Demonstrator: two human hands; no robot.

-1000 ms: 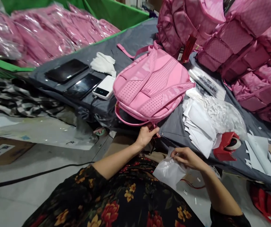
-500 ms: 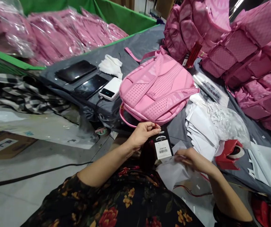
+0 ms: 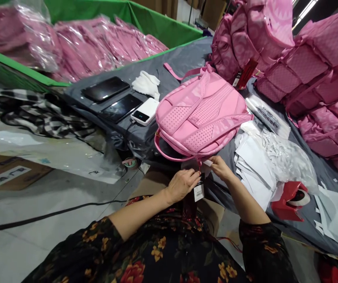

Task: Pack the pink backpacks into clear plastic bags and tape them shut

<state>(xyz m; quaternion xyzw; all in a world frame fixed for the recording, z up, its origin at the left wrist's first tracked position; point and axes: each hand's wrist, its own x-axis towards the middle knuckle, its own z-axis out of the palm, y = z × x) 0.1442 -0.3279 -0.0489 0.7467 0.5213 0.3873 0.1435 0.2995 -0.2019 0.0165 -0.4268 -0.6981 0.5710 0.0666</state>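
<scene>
A pink backpack [image 3: 201, 114] lies on the grey-covered table with its padded back panel and shoulder straps facing up. At its near edge, my left hand [image 3: 183, 184] is closed in a pinch on the red cord of a hang tag [image 3: 198, 192]. The tag dangles below the fingers, its white barcode label showing. Just right of it, my right hand [image 3: 221, 168] grips a white sheet of paper [image 3: 207, 162] between thumb and fingers, close to the cord. How much of the sheet lies behind the tag is hidden.
Left of the backpack lie two dark phones [image 3: 105, 89], a white power bank [image 3: 145, 111] and white gloves [image 3: 146, 83]. White paper sheets [image 3: 253, 161] and a red tape dispenser [image 3: 287, 202] sit at right. Pink bags [image 3: 313, 59] are stacked behind; a green bin [image 3: 169, 29] stands far left.
My right hand has moved up and left to the backpack's edge with the paper. My left hand has shifted slightly down, and the tag is turned and partly covered.
</scene>
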